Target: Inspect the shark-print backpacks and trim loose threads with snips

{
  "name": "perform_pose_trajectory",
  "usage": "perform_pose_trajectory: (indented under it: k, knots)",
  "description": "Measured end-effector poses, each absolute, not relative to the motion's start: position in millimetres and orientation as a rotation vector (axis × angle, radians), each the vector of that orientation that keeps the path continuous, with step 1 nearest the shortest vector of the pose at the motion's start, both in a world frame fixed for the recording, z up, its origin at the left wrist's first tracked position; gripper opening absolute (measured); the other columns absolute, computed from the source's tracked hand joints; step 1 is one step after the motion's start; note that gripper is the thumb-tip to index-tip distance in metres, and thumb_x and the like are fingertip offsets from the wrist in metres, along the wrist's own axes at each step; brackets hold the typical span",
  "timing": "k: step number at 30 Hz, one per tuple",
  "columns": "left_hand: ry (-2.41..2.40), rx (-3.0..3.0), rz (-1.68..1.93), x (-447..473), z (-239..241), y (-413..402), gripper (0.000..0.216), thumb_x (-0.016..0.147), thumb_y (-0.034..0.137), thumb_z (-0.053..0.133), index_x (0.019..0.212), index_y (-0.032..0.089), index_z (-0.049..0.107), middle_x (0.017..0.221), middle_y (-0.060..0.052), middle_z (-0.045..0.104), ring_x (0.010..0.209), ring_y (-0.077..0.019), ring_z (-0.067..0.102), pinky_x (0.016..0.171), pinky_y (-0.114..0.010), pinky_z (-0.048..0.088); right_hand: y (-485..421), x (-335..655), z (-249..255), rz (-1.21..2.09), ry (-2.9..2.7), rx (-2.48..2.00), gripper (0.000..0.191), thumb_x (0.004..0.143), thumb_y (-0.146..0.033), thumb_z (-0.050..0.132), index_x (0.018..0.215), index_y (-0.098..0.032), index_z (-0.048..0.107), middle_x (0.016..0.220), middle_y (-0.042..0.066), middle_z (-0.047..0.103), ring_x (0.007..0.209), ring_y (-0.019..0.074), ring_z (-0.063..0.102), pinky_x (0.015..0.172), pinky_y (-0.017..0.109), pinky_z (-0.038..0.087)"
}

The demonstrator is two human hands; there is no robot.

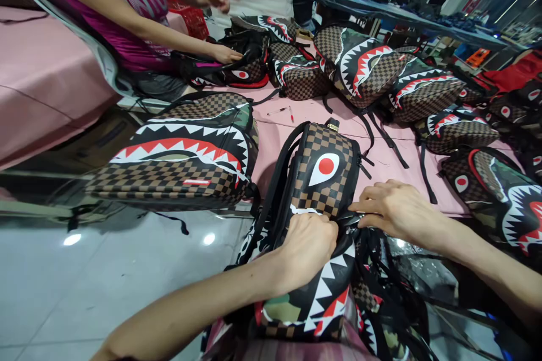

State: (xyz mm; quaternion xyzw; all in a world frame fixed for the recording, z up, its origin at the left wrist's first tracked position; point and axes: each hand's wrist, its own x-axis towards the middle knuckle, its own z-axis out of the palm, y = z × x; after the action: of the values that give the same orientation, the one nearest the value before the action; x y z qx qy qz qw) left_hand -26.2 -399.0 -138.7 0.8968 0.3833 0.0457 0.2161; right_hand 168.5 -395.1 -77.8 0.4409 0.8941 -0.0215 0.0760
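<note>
The left hand [308, 248] curls fist-like, the right hand [392, 208] pinches, both forearms [203, 307] bare.

The left hand [311, 248] grips a checkered backpack [322, 194] — right hand [396, 208] pinching its side — by a pink-topped table [273, 132].

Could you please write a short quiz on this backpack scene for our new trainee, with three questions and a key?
1. True or false: the person's left hand and right hand are both at the same eye-printed checkered backpack.
2. Which print shows on the backpack lying to the left of that one?
A) Flowers
B) Shark teeth
C) Plain stripes
3. Short answer: where is the co-worker's lowered hand?

Key:
1. True.
2. B.
3. At another eye-printed backpack, farther back on the pink tabletop.
</note>
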Motion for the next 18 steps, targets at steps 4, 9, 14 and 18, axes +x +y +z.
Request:
perform_pose_trajectory:
  k: [4,9,14,18]
  knots:
    - [1.043,2.481,0.172,-30.1,-142.7,-401.0,0.024,0.080,0.016,0.042,0.064,0.016,0.060,0.067,-0.005,0.064,0.059,-0.0179,0.058,0.051,-0.026,0.030,-393.1,159.3,-68.1,0.024,2.584,1.288,0.017,0.081,-0.032,0.057,0.094,-0.022,0.060,0.076,0.002,0.064,0.069,0.0171,0.057,0.064,0.030,0.035]
    - [1.020,2.517,0.269,-33.2,-147.0,-401.1,0.024,0.080,0.016,0.041,0.065,0.016,0.060,0.066,-0.005,0.062,0.056,-0.0175,0.056,0.050,-0.027,0.029,-386.3,142.5,-64.1,-0.054,2.530,1.210,0.007,0.078,-0.025,0.057,0.074,-0.019,0.059,0.071,0.001,0.064,0.068,0.0157,0.056,0.064,0.029,0.033]
    - [1.029,2.524,0.290,-34.4,-151.0,-401.4,0.026,0.081,0.016,0.038,0.067,0.016,0.061,0.064,-0.006,0.062,0.055,-0.0184,0.056,0.051,-0.027,0.034,-376.3,130.4,-60.4,-0.127,2.481,1.092,0.012,0.078,-0.026,0.057,0.070,-0.019,0.063,0.068,0.002,0.065,0.065,0.0151,0.056,0.062,0.030,0.032]
    - [1.021,2.527,0.260,-34.7,-151.2,-400.8,0.024,0.079,0.016,0.040,0.068,0.016,0.061,0.065,-0.008,0.063,0.057,-0.0206,0.059,0.053,-0.029,0.038,-370.9,123.9,-60.0,-0.139,2.532,1.006,0.013,0.075,-0.024,0.059,0.064,-0.020,0.063,0.063,0.002,0.064,0.062,0.0147,0.056,0.063,0.031,0.031]
